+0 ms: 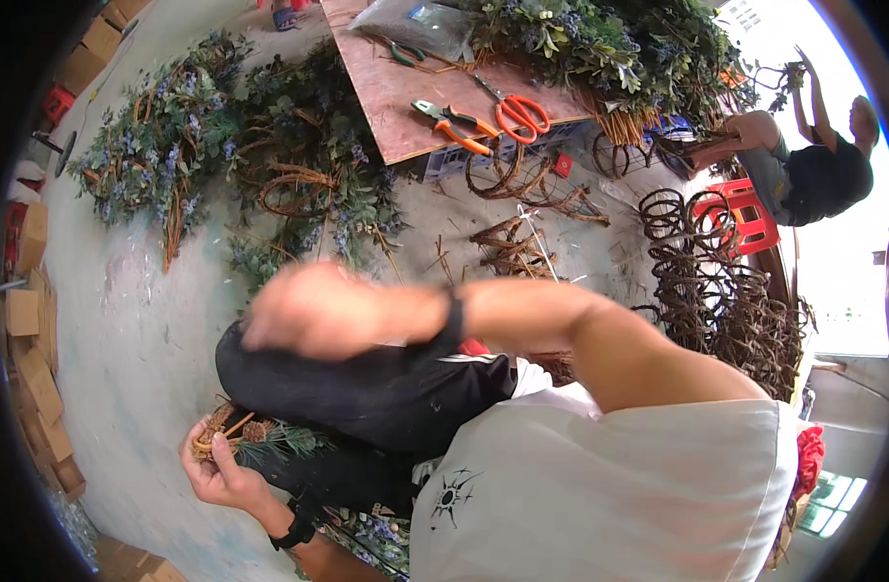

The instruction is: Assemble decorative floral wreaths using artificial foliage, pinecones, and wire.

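Observation:
My left hand (216, 475) is closed, thumb and fingers pinching a pine cone sprig with small brown cones (256, 432), tan stems and green needles (287, 441). It is held low, beside my dark-trousered leg (367, 398). Above that leg, my right hand (313, 308) is smeared by motion. Its fingers do not show clearly, so whether anything is in them is hidden. Each wrist wears a black band. Under my left forearm lies more greenery with blue flowers (377, 529).
A wooden board table (386, 136) bears orange-handled pliers (454, 126), red scissors (520, 116) and leafy garlands (580, 39). Flowered greenery (163, 145) lies on the floor. Stacked twig rings (668, 252) stand near a red stool (740, 218). Another person (823, 179) works beyond. Cardboard boxes (42, 388) line one side.

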`<state>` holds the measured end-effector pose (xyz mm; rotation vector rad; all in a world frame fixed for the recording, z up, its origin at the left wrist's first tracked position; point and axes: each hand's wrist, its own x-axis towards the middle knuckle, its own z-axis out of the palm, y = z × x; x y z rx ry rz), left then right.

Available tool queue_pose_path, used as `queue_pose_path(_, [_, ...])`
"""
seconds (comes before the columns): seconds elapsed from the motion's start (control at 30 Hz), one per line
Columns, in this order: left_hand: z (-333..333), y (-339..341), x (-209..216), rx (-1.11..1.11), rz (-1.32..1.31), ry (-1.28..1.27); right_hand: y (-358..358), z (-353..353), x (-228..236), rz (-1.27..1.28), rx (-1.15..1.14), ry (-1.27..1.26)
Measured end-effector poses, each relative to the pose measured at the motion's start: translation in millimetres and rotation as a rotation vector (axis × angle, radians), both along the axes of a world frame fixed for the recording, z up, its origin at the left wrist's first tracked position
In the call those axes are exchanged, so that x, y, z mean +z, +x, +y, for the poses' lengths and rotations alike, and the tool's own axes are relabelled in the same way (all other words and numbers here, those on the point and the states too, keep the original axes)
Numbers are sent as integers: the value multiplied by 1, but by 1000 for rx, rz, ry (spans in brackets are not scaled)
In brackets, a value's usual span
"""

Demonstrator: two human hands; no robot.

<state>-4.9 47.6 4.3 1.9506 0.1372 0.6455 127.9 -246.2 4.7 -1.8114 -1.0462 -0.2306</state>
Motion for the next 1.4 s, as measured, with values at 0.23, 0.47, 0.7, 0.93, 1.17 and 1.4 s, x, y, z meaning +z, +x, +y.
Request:
queue_pose_path(0.23, [-3,-5,7,-11,-9,-44,12,-448,-31,103,-1230,-1107])
queue_pose_path(0.47, [-21,-7,25,0,169,-184,38,-516,-46,-46,-957,-1493])
queue_pose_path(0.7, [-21,-14,30,119,72,29,44,-486,-25,-172,-504,-1736])
queue_pose_path(0.93, [-87,-63,42,3,-345,416,-92,-56,53,-165,345,-660])
queue_pose_path(1.17, [-92,-122,16,-2,-228,-166,-112,137,144,-79,602,-180])
queue_pose_path(1.4, [-56,-119,52,371,-445,-519,-119,168,114,300,650,-72])
